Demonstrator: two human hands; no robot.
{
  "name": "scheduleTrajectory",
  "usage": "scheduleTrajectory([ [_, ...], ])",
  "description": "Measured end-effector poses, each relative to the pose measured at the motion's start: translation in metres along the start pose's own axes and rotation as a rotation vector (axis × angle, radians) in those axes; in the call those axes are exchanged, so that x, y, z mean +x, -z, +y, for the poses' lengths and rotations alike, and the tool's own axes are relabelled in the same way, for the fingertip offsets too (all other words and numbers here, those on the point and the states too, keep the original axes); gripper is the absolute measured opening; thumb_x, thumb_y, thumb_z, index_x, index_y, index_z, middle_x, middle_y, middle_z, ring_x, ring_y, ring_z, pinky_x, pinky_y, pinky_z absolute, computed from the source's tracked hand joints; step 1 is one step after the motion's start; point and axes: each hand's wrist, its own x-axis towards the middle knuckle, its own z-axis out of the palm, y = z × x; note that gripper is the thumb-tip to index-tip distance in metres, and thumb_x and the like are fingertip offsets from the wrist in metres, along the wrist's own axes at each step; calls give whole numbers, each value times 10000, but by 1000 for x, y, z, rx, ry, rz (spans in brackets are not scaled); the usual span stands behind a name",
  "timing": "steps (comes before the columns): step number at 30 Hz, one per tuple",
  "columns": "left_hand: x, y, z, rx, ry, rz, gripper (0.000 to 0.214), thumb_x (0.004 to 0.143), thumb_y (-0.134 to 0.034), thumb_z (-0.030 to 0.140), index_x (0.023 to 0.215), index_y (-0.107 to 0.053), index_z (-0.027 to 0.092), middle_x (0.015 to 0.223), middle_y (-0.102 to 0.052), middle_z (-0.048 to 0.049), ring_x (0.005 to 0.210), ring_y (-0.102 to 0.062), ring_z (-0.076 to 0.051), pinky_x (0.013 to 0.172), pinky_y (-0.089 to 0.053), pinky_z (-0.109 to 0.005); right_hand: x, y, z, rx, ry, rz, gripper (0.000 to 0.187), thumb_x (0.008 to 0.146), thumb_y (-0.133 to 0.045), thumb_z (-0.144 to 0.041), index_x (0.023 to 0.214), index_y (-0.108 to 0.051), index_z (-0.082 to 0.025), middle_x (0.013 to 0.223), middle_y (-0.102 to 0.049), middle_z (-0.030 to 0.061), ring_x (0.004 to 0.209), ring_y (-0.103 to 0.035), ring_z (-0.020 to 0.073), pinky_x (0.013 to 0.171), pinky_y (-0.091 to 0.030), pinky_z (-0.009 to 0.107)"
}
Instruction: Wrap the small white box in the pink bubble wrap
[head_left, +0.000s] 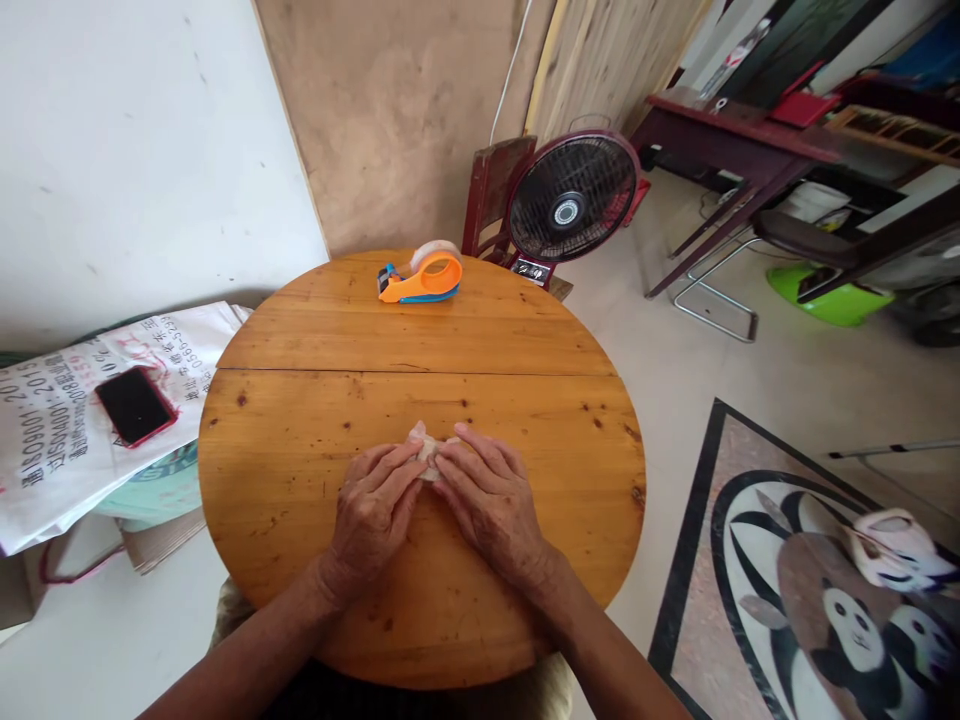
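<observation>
Both my hands rest on a round wooden table (300,430), meeting over a small pale, crumpled object (429,447) that looks like paper or tape. My left hand (375,510) has its fingers curled onto the object's left side. My right hand (487,495) presses its fingers on the right side. Most of the object is hidden under my fingers. An orange and blue tape dispenser (421,273) with a roll of clear tape sits at the table's far edge, well away from both hands.
A black phone in a red case (136,404) lies on a printed white sack (67,430) to the left. A red floor fan (571,198) stands behind the table. A dark red desk (742,140) and panda floor mat (810,590) are on the right.
</observation>
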Motion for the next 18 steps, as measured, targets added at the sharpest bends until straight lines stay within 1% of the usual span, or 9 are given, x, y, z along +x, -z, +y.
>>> scheduleTrajectory([
  [10, 0, 0, 0, -1, 8, 4, 210, 920, -571, 113, 1095, -660, 188, 1175, -705, -87, 1081, -600, -228, 939, -493, -417, -1, -3, -2, 13, -17, 5, 197, 909, -603, -149, 1084, -653, -225, 1132, -733, 48, 1281, -555, 220, 1032, -393, 392],
  [15, 0, 0, 1, -5, 7, 12, 219, 920, -567, 111, 1100, -661, 192, 1169, -709, -82, 1075, -606, -225, 938, -496, -409, -2, -4, -2, 23, -16, -7, 224, 905, -599, -144, 1105, -649, -232, 1131, -729, 51, 1283, -544, 216, 1019, -413, 394],
  [18, 0, 0, 1, -7, 7, 11, 221, 918, -570, 115, 1104, -662, 191, 1173, -707, -87, 1081, -609, -228, 940, -497, -412, -2, -3, -2, 37, -29, 2, 231, 902, -600, -143, 1117, -641, -217, 1134, -725, 59, 1282, -540, 226, 1012, -417, 397],
])
